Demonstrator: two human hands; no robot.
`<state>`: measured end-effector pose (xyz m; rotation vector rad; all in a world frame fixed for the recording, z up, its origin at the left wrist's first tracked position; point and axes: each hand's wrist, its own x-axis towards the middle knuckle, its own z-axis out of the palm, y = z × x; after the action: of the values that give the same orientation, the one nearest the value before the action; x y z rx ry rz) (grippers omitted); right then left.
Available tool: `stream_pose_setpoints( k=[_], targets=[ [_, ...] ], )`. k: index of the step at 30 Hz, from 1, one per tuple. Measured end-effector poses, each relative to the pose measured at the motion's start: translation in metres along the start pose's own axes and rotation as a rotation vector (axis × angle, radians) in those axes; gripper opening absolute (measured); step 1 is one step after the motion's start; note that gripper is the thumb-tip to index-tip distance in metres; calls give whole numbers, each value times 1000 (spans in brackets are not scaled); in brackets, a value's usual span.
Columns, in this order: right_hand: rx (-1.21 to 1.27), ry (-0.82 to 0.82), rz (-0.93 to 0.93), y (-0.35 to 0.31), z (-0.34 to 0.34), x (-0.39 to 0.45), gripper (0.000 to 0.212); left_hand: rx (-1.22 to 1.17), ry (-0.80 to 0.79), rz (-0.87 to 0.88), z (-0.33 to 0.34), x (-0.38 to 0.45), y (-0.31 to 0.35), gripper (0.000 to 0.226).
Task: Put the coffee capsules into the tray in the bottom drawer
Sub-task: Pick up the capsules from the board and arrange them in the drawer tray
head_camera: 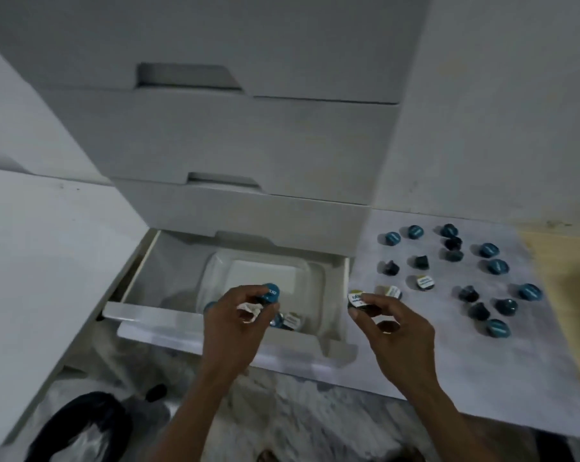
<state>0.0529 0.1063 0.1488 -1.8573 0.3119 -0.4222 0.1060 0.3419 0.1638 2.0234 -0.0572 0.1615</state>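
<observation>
A head-worn camera looks down at a white drawer unit whose bottom drawer [335, 341] is pulled open. Inside it sits a white tray [315, 278]; a few capsules [290, 321] already lie at its near edge.

The left hand [240, 323] hovers over the tray, fingers closed around a blue-topped coffee capsule [270, 292] and what looks like a scrap of white paper, though this is blurred. The right hand [390, 323] pinches a white-labelled capsule [357, 298] just beside the drawer's right wall.

To the right, many loose capsules [497, 266] lie scattered on a pale sheet [415, 361] on the floor, well apart from the tray.

The risks: the right hand's capsule is not yet over the tray, so releasing now could drop it between tray and drawer wall. The left hand's capsule could bounce off those already lying there. The paper scrap might fall in too.
</observation>
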Motion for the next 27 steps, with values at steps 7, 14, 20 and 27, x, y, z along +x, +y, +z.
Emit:
stream_pose_setpoints(
  k=[7, 14, 20, 27],
  targets=[
    [-32, -140, 1, -21, 89, 1, 21, 157, -81, -89, -83, 52, -58, 21],
    [-142, -306, -20, -8, 160, 48, 17, 383, -269, -3, -84, 112, -105, 20],
    [-296, -533, 36, 21, 206, 77, 16, 539, -545, -12, -63, 143, -130, 19],
    [-438, -731, 79, 35, 235, 87, 21, 591, -677, -82, -42, 151, -154, 18]
  ],
)
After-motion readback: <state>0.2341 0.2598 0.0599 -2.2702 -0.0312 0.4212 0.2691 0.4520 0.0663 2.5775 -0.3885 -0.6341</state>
